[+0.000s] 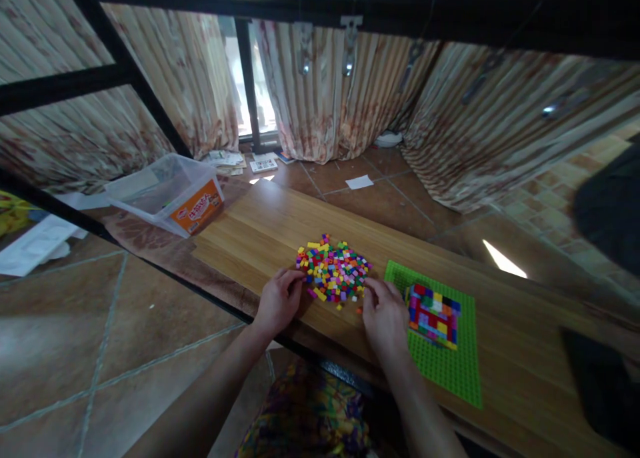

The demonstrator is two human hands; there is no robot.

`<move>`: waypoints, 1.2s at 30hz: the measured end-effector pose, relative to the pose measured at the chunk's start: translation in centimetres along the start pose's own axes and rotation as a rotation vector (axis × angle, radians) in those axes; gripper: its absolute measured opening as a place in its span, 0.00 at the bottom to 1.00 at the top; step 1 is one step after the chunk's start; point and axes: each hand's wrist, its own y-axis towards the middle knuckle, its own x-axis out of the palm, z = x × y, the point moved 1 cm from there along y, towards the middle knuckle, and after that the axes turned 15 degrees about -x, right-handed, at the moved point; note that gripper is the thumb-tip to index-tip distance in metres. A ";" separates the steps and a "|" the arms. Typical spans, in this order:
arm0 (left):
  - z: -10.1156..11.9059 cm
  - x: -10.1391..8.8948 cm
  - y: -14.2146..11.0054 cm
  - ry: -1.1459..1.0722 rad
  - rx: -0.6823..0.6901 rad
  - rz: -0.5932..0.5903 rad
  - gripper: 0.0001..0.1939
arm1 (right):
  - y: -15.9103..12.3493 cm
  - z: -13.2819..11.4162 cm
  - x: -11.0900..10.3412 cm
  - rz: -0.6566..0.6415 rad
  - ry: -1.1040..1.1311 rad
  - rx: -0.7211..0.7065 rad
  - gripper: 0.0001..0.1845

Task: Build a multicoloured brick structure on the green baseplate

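Observation:
A heap of small toy building bricks in many colours lies on the wooden board. At its left edge is my left hand, thumb and fingertips closed together; what they hold, if anything, is too small to make out. My right hand is at the heap's right edge, fingers curled in and closed, their contents hidden. Just right of it, a green studded baseplate carries a rectangular build of multicoloured bricks, several layers high. My right hand covers part of the baseplate's left side.
An open clear plastic bin with an orange label stands at the board's left end. A dark flat object lies at the right end. Papers are on the tiled floor behind, before striped curtains. A black metal frame rises at left.

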 end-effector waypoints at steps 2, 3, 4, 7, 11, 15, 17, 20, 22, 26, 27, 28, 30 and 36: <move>0.0 0.0 0.0 0.002 0.006 0.004 0.09 | 0.6 0.1 0.3 -0.007 -0.041 -0.008 0.15; 0.0 0.0 0.0 0.003 0.010 0.008 0.08 | 0.9 0.0 0.5 -0.020 -0.059 -0.027 0.15; 0.0 0.0 0.1 0.004 0.014 0.012 0.08 | 1.1 -0.2 0.8 -0.041 -0.072 -0.054 0.15; 0.0 0.0 0.1 -0.001 0.027 0.017 0.08 | 1.6 -1.3 1.7 -0.123 -0.079 -0.137 0.15; 0.0 0.0 0.1 0.006 0.031 0.019 0.08 | 1.2 -2.9 2.9 -0.178 -0.050 -0.193 0.16; -0.1 -0.1 0.2 0.014 0.031 0.008 0.08 | 0.1 -3.1 2.9 -0.175 0.006 -0.234 0.18; -0.1 -0.1 0.2 0.009 0.033 0.009 0.08 | -0.5 -2.7 2.4 -0.146 0.020 -0.242 0.18; -0.1 0.0 0.2 0.001 0.032 0.009 0.08 | -1.1 -1.6 1.3 -0.093 0.004 -0.203 0.17; 0.0 -0.1 0.2 0.005 0.027 0.006 0.08 | -1.2 -0.9 0.5 -0.055 -0.032 -0.147 0.16; 0.1 -0.1 0.1 0.022 0.022 0.017 0.09 | -0.3 0.3 -0.2 -0.015 -0.109 -0.060 0.15; 0.1 -0.1 0.1 0.025 0.024 0.021 0.09 | 0.1 0.5 -0.1 -0.025 -0.120 -0.049 0.14; 0.0 -0.1 0.2 0.027 0.027 0.026 0.09 | 0.4 0.6 0.1 -0.040 -0.126 -0.041 0.14; 0.0 -0.1 0.2 0.029 0.037 0.032 0.09 | 1.0 0.7 0.4 -0.067 -0.127 -0.022 0.13; -0.3 -0.1 0.4 0.047 0.048 0.030 0.10 | 1.9 0.5 1.0 -0.103 -0.100 0.035 0.11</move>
